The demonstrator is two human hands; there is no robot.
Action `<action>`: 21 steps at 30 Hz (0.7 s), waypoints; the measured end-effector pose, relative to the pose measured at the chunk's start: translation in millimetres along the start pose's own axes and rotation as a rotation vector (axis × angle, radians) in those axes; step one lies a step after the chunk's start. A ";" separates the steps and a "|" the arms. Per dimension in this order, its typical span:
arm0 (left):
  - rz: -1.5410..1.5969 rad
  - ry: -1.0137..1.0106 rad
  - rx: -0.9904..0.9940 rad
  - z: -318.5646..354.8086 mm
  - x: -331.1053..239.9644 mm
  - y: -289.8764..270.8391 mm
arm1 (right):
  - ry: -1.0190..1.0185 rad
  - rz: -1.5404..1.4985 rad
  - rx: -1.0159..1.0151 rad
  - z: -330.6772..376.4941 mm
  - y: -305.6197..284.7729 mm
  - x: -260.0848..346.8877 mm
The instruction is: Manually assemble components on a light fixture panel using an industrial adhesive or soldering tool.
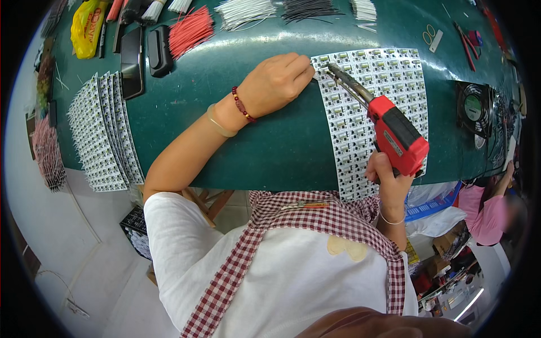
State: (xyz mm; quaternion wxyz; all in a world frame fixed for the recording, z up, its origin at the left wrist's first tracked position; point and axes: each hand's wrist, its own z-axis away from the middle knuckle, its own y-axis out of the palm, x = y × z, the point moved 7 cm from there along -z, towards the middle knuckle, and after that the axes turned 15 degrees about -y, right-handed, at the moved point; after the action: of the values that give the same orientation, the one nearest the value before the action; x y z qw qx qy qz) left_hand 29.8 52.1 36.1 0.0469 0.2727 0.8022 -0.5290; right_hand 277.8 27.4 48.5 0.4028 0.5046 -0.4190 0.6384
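My right hand (389, 177) is wrapped around the grip of a red and black soldering gun (399, 135). The gun's dark metal tip (338, 72) points up and left, at the top left corner of a panel of small white circuit boards (352, 129). That panel lies on the green table, its near end reaching over the edge by my apron. My left hand (282, 79) is closed at the same corner, its fingers bent together beside the gun's tip. Whatever the left fingers pinch is hidden behind them.
Stacked board panels (98, 135) stand at the left. Red wires (191, 31), white wires (245, 12) and black wires (310, 8) lie along the far side. A small fan (473, 110) and red-handled pliers (466, 48) are at the right. Another person (484, 208) sits beyond.
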 end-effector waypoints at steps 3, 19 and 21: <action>-0.005 0.008 -0.014 -0.1 -1.1 1.1 | -0.034 -0.017 0.001 -0.4 -1.6 2.9; 0.003 0.005 -0.004 1.1 -0.7 0.5 | -0.078 0.084 -0.061 0.7 -5.2 9.8; 0.002 0.006 -0.001 1.1 -0.7 0.8 | -0.199 0.053 -0.051 -5.2 -1.5 22.5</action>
State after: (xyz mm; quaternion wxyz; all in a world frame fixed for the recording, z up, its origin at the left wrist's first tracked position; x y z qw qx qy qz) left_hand 30.5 51.1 35.2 0.0453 0.2749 0.8023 -0.5279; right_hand 273.8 34.9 70.1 0.3551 0.5437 -0.4863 0.5846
